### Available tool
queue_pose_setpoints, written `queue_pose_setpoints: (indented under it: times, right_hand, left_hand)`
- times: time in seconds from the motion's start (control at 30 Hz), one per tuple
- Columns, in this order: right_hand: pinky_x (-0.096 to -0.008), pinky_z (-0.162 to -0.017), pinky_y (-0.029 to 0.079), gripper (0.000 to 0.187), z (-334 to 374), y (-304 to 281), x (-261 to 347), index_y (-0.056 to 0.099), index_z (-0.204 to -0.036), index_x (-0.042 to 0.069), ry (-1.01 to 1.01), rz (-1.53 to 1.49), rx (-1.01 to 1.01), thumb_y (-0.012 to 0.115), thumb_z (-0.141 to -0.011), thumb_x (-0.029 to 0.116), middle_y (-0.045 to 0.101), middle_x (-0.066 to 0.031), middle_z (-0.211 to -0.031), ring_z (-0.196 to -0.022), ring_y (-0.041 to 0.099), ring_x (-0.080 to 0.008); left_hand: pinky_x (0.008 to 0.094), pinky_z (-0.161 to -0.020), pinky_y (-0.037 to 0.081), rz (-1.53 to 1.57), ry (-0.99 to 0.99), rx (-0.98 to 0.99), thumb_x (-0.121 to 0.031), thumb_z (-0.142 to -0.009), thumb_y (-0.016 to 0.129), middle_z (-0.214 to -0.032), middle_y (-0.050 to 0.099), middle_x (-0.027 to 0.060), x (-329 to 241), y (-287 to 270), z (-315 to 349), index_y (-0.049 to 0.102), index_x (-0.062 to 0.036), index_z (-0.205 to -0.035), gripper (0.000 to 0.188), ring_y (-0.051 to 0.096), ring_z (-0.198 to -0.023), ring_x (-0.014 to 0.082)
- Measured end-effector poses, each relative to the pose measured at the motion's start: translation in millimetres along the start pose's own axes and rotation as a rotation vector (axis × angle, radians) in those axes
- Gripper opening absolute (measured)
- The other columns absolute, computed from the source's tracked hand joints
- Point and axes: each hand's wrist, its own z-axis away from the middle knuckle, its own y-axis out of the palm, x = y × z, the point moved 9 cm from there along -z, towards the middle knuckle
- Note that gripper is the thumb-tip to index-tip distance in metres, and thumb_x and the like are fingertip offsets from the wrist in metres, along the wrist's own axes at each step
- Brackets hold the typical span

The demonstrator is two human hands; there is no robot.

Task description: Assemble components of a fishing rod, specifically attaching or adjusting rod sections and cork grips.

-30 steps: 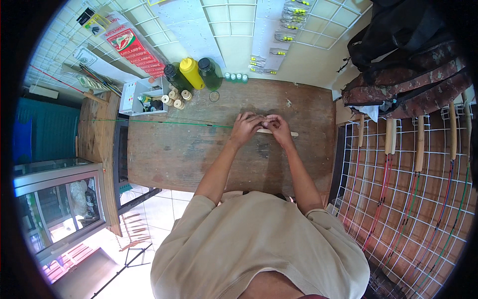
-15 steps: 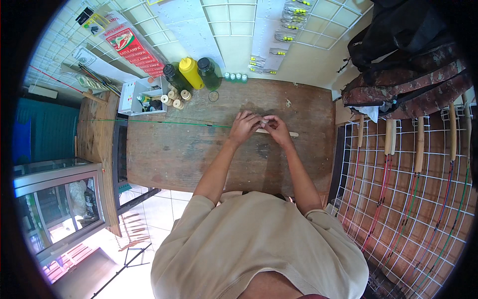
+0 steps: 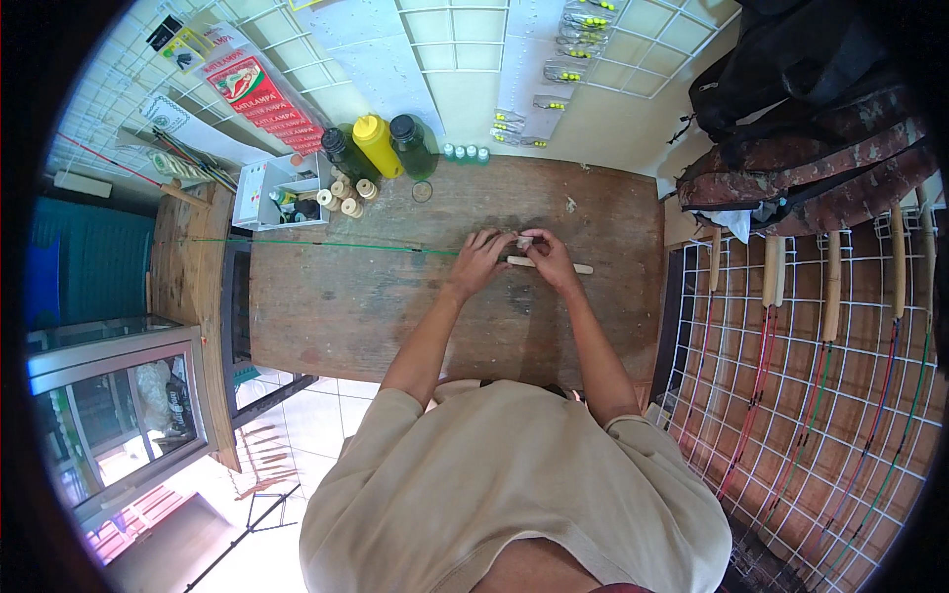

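A thin green fishing rod (image 3: 346, 243) lies across the wooden table, its pale wooden handle (image 3: 575, 268) to the right. My left hand (image 3: 478, 263) is closed over the rod just left of the handle; its palm side is hidden. Just right of it, my right hand (image 3: 552, 260) pinches a small whitish scrap (image 3: 524, 241) between thumb and fingers, above the handle's left end. What the scrap is made of is too small to tell.
Behind stand dark bottles (image 3: 407, 143), a yellow squeeze bottle (image 3: 377, 146), small capped vials (image 3: 466, 154), wooden spools (image 3: 353, 207) and a white box (image 3: 253, 203). More rods (image 3: 833, 296) hang on the right grid, below a camouflage bag (image 3: 811, 183).
My left hand has shifted slightly left, away from my right fingers. More of the handle's left end and the whitish scrap now show between the hands.
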Motion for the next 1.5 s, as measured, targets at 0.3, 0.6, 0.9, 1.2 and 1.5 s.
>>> queue_pose_setpoints:
  times: [0.3, 0.6, 0.9, 1.2, 1.5]
  right_hand:
    - [-0.0287, -0.082, 0.051, 0.025, -1, -1, 12, 0.061, -0.113, 0.005, -0.165, 0.063, 0.034, 0.056, -0.089, 0.001, 0.054, -0.0075, -0.111, -0.096, 0.062, -0.0174]
    - [-0.0306, -0.076, 0.050, 0.023, 9, 0, 35, 0.062, -0.108, 0.005, -0.255, 0.311, 0.012, 0.059, -0.085, 0.003, 0.056, -0.0111, -0.100, -0.087, 0.062, -0.0196]
    - [-0.0317, -0.070, 0.051, 0.023, 9, -1, 41, 0.067, -0.104, 0.004, -0.189, 0.392, 0.042, 0.067, -0.082, 0.009, 0.061, -0.0125, -0.094, -0.076, 0.065, -0.0216]
    - [-0.0381, -0.082, 0.051, 0.024, 6, 6, 38, 0.068, -0.106, 0.003, -0.101, 0.529, 0.107, 0.065, -0.083, 0.012, 0.065, -0.0201, -0.104, -0.092, 0.065, -0.0337]
    - [-0.0440, -0.095, 0.044, 0.038, 18, 17, 56, 0.064, -0.111, 0.002, -0.184, 0.719, 0.222, 0.070, -0.080, 0.022, 0.061, -0.0186, -0.118, -0.113, 0.054, -0.0394]
  left_hand:
    - [0.0420, -0.092, 0.038, -0.185, 0.087, -0.123, -0.027, -0.078, 0.071, -0.124, 0.050, 0.0035, -9, -6, 7, 0.067, -0.0132, -0.096, 0.023, 0.043, -0.118, 0.0271]
    - [0.0436, -0.094, 0.036, -0.216, 0.115, -0.132, -0.026, -0.080, 0.070, -0.120, 0.052, 0.0021, -11, -9, 13, 0.064, -0.0110, -0.098, 0.025, 0.042, -0.119, 0.0264]
    - [0.0414, -0.093, 0.037, -0.180, 0.111, -0.125, -0.025, -0.083, 0.068, -0.108, 0.061, 0.0017, -10, -10, 16, 0.062, -0.0109, -0.104, 0.026, 0.050, -0.115, 0.0220]
    - [0.0401, -0.089, 0.038, -0.165, 0.065, -0.125, -0.026, -0.083, 0.067, -0.101, 0.064, 0.0024, -6, -7, 21, 0.063, -0.0114, -0.102, 0.024, 0.053, -0.110, 0.0214]
    - [0.0391, -0.088, 0.038, -0.195, 0.051, -0.130, -0.025, -0.083, 0.068, -0.103, 0.065, 0.0036, -7, -11, 18, 0.063, -0.0109, -0.102, 0.024, 0.055, -0.108, 0.0218]
